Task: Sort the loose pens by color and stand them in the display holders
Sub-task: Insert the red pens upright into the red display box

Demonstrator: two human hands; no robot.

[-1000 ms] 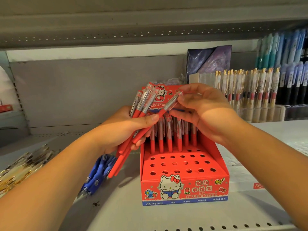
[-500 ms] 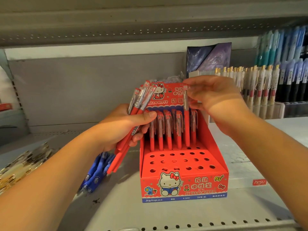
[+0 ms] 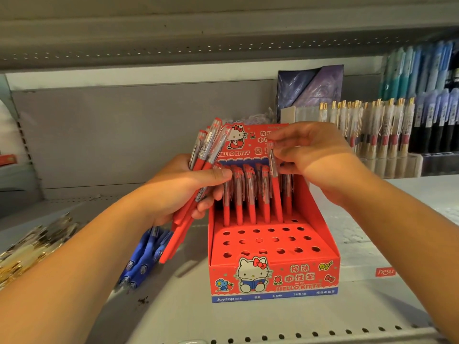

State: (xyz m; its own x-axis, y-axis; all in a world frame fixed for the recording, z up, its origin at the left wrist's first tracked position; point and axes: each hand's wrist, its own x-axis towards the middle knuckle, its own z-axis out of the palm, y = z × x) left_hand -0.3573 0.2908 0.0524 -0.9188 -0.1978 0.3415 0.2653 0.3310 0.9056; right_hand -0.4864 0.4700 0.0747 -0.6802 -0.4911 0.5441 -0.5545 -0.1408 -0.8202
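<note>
A red Hello Kitty display holder [image 3: 273, 276] stands on the shelf, its stepped top full of holes. Several red pens [image 3: 250, 194] stand in its back rows. My left hand [image 3: 183, 189] grips a bundle of several red pens [image 3: 198, 180] just left of the holder. My right hand [image 3: 310, 155] pinches the top of one upright red pen [image 3: 274, 184] whose lower end sits in the back part of the holder. Loose blue pens [image 3: 144, 256] lie on the shelf under my left hand.
Gold-trimmed pens [image 3: 32, 244] lie in a heap at the far left. Clear holders with gold-clipped pens [image 3: 372, 125] and blue and dark pens [image 3: 427, 78] stand at the back right. A purple packet [image 3: 310, 88] leans behind the red holder. The upper shelf [image 3: 223, 45] hangs low overhead.
My right hand took one red pen from the bundle, turned it upright and lowered it into the back of the holder. The left hand stayed put with the bundle.
</note>
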